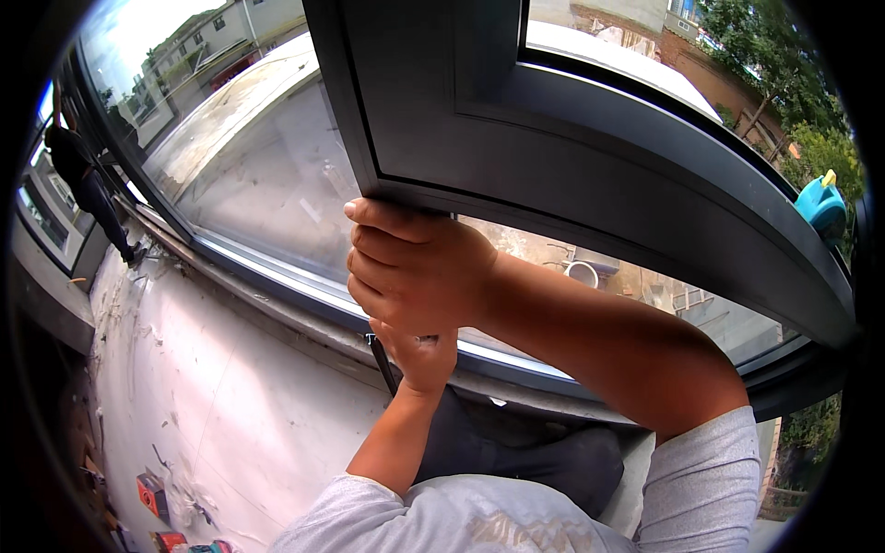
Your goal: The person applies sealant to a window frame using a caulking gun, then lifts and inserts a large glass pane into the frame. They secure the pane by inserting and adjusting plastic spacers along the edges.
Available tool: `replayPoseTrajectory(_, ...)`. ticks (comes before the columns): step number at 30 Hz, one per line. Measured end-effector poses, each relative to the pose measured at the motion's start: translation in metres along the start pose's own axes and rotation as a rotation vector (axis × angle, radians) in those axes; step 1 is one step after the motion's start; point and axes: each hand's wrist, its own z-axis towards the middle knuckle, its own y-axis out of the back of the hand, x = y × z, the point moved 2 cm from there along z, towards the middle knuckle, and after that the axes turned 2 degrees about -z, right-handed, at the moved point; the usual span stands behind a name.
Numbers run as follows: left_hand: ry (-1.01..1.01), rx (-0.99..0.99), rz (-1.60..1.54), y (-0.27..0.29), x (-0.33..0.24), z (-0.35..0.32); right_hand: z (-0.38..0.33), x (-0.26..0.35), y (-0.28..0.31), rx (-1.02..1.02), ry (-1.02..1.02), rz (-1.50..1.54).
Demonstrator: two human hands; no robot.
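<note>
Window-fitting, sash held: right hand (415,272) grips dark window frame (553,120) bottom edge; left hand (419,355) closed around thin tool (383,361) beneath. Next likely needs steady support.

Another person (88,184) by the far window, small boxes (152,493) on floor, turquoise object (820,207) at right

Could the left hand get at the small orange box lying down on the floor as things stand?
Probably not: the left hand is up by the dark window frame, under the right hand, and the small orange box lies far below.
</note>
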Motion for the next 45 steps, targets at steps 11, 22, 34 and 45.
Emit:
replayPoseTrajectory(11,0.012,-0.233,0.063,-0.014,-0.014,-0.024,-0.003,0.001,0.016,0.106,0.012,0.047)
replayPoseTrajectory(22,0.017,-0.143,0.142,-0.006,-0.008,-0.018,-0.001,0.004,0.013,0.034,-0.002,0.032)
replayPoseTrajectory(34,-0.089,0.013,0.063,0.010,0.013,0.039,0.005,0.010,0.005,0.064,-0.028,-0.047)
replayPoseTrajectory(45,-0.109,-0.551,1.162,-0.034,-0.079,0.134,0.019,0.023,-0.003,-0.050,-0.213,-0.059)
